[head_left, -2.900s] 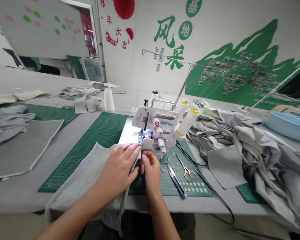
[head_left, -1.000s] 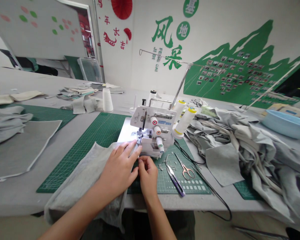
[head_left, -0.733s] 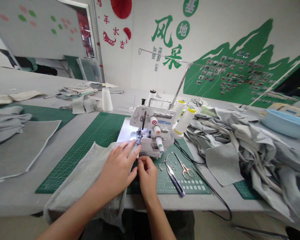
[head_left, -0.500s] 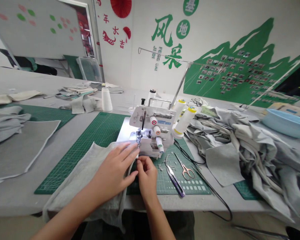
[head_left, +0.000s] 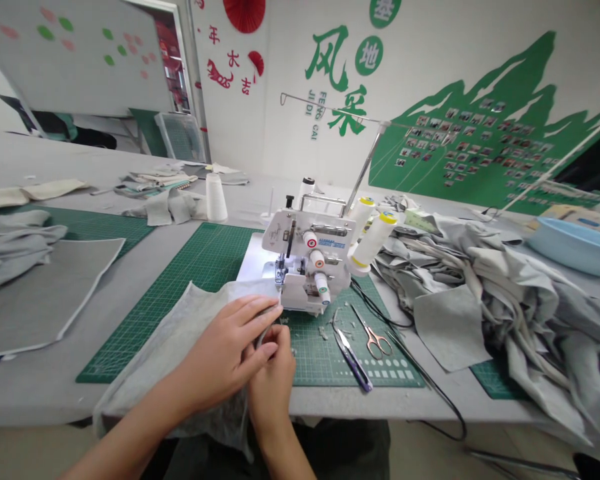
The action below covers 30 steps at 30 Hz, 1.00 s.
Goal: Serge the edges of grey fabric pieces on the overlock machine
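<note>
A grey cloth piece [head_left: 173, 340] runs from the overlock sewing machine [head_left: 307, 257] down over the table's front edge. Its far edge lies by the lit presser foot [head_left: 280, 272]. My left hand [head_left: 230, 350] lies on top of the cloth, fingers stretched toward the machine and thumb apart. Close below the left fingertips, my right hand [head_left: 273, 370] is closed, pinching the cloth's right edge. The left thumb reaches across the right hand, and part of the pinched edge is hidden.
On the green cutting mat [head_left: 310, 363] lie thread snips [head_left: 353, 360], small scissors [head_left: 375, 337] and thread scraps. A heap of grey cloth [head_left: 450, 287] covers the right side, beside a blue basin [head_left: 577, 247]. A white thread cone [head_left: 215, 198] stands behind left; more cloth [head_left: 55, 293] lies left.
My right hand has moved left and slightly toward me, now partly under my left thumb. The left hand has slid a little back from the presser foot.
</note>
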Available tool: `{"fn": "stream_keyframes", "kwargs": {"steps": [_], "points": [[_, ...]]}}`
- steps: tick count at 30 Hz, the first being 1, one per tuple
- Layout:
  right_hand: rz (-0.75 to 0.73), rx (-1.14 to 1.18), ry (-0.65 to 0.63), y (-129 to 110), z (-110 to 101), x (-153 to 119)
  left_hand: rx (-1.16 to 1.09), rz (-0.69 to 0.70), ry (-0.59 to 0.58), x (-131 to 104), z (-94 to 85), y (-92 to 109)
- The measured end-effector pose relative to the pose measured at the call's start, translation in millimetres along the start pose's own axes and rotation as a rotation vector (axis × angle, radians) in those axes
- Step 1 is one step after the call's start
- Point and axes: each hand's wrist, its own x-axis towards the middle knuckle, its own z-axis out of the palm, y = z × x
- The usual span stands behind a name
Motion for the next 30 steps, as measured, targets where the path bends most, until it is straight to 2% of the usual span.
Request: {"fn": "stream_keyframes", "kwargs": {"steps": [7,12,16,21,30], "points": [[0.032,0.075,-0.008,7,-16,-3,0.012,0.033,0.033,-3,8.5,-9],[0.063,0.207,-0.003,16,-14,-10,0.029,0.043,0.04,-5,12.4,-13],[-0.045,0.191,0.037,23,-12,-14,0.054,0.047,0.037,-6,13.9,-12],[-0.213,0.062,-0.043,26,-13,-18,0.077,0.039,0.05,-5,16.8,-12],[-0.072,0.09,0.027,21,-10,-16,0.064,0.034,0.044,-4,13.6,-10]]}}
